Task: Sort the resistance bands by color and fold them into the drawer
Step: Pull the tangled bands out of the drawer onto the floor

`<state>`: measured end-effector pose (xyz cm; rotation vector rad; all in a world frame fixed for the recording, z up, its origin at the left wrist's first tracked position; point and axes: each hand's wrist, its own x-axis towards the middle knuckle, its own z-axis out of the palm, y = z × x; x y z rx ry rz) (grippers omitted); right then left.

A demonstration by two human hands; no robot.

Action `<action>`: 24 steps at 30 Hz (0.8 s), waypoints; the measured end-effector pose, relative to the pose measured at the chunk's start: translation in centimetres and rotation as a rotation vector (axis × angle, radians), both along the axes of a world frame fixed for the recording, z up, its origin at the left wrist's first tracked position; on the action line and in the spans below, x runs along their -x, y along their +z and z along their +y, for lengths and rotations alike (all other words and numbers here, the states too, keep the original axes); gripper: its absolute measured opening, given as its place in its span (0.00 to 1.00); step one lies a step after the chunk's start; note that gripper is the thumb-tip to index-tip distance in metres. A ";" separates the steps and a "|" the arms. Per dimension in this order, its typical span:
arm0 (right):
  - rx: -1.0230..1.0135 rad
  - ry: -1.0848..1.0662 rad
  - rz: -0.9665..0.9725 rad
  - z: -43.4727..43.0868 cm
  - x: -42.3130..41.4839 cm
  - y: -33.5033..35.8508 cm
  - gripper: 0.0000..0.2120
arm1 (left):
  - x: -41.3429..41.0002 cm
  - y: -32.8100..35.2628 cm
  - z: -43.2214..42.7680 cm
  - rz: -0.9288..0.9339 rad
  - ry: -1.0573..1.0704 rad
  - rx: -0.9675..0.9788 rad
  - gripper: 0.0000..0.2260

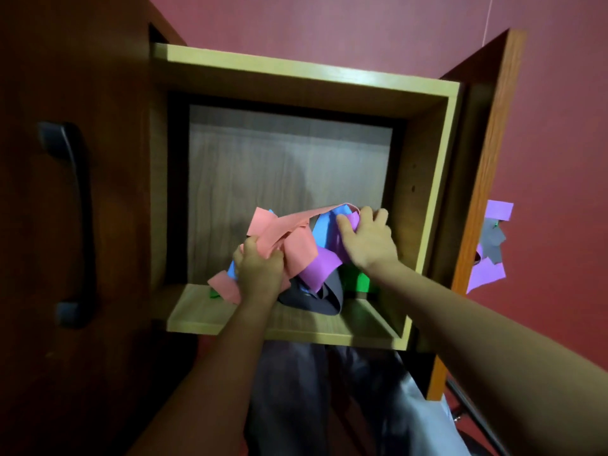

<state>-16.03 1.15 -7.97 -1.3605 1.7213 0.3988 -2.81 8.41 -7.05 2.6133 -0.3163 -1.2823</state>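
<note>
With the left hand [260,271] fingers closed on the pink band [279,230] and the right hand [368,238] gripping the purple band [320,266], the tangled pile at the drawer [296,327] front may snag, dragging other colours out.

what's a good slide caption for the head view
Both hands, left hand and right hand, grip a tangled pile of mixed-color resistance bands in the open drawer.
</note>
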 end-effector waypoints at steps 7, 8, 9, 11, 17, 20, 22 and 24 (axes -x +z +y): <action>-0.036 -0.611 -0.098 3.9 -1.9 0.8 0.20 | 2.1 0.8 -0.2 0.135 0.274 0.086 0.19; -0.054 -0.688 -0.125 4.1 -1.6 0.9 0.20 | 2.6 1.1 -0.5 0.185 0.350 0.102 0.15; -0.085 -0.760 -0.139 4.4 -1.3 1.0 0.20 | 3.1 1.4 -0.8 0.238 0.425 0.120 0.13; -0.155 -0.858 -0.157 5.1 -0.9 1.2 0.22 | 4.1 1.3 -1.0 0.284 0.513 0.152 0.13; -0.267 -0.954 -0.279 5.3 -2.2 3.1 0.33 | 5.4 2.2 -1.8 0.346 0.601 0.117 0.11; -0.198 -0.880 -0.341 3.7 -2.5 6.0 0.23 | 5.4 5.3 -2.5 0.441 0.656 0.146 0.24; -0.119 -0.844 -0.360 3.6 -3.2 8.8 0.20 | 4.9 8.5 -3.0 0.541 0.649 0.184 0.23; -0.016 -0.838 -0.387 4.3 -4.3 12.1 0.19 | 4.6 11.2 -2.8 0.582 0.640 0.215 0.22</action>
